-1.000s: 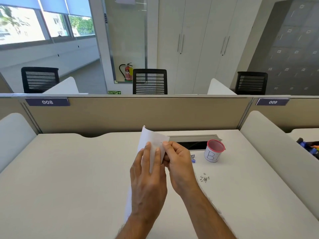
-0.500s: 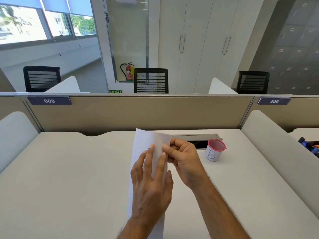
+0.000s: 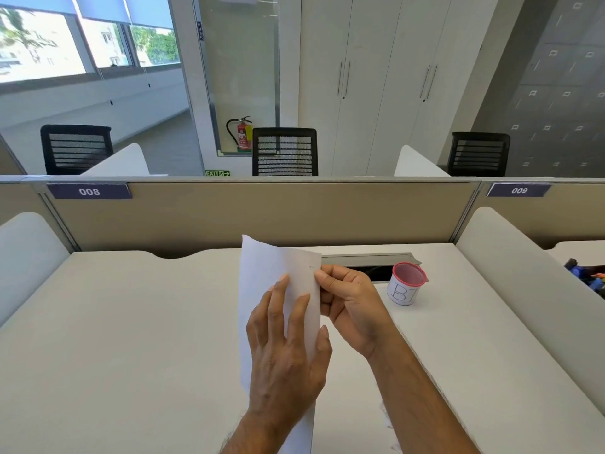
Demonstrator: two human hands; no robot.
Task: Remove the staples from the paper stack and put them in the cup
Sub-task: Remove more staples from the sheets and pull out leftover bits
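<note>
Hands (image 3: 288, 348) pinching upright paper stack (image 3: 278, 290)

Two hands, the left hand (image 3: 281, 352) and right hand (image 3: 352, 299), one paper stack (image 3: 278, 267), one cup (image 3: 406, 286), three chairs (image 3: 284, 152).

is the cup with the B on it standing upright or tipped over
Upright: the cup stands on its base on the desk, red rim on top and mouth open upward.

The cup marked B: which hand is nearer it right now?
Right. The right hand pinches the paper stack at its edge, just left of the cup; the left hand lies farther left, on the paper.
</note>
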